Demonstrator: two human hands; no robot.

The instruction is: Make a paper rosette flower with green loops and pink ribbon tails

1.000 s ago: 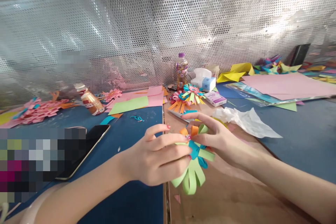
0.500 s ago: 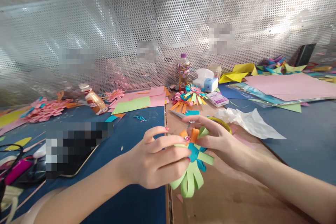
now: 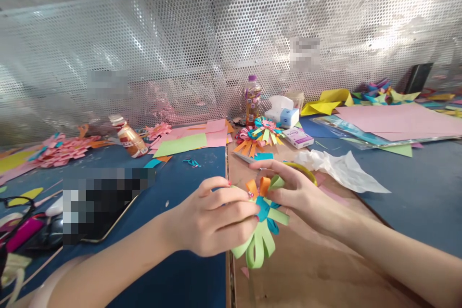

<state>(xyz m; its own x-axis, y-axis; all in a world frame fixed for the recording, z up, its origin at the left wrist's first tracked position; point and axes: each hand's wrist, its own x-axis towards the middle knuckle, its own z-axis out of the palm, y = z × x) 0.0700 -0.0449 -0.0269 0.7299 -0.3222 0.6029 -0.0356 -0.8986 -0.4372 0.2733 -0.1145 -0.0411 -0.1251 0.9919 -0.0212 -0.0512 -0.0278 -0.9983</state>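
Note:
A paper flower [image 3: 260, 248] of looped green strips, with blue and orange pieces at its middle, is held up between my two hands. My left hand [image 3: 220, 216] is closed on its left side, the fingers bent over the loops and hiding part of them. From the right, my right hand [image 3: 294, 190] pinches a green loop near the orange strips, thumb below and index finger stretched out above. Behind the right fingers, a pair of scissors [image 3: 245, 157] and a yellow tape roll [image 3: 302, 171] are partly covered.
Finished paper flowers [image 3: 267, 131], a drink bottle [image 3: 252, 101], a tissue pack [image 3: 288, 118] and a small box [image 3: 298, 138] stand ahead. Crumpled white tissue [image 3: 350, 171] lies right. A tilted brown bottle [image 3: 128, 138], coloured paper [image 3: 182, 145] and a dark phone-like device [image 3: 111, 211] are left.
Both hands and the paper flower have shifted very slightly left. The grip of each hand looks the same, and the surroundings have stayed put.

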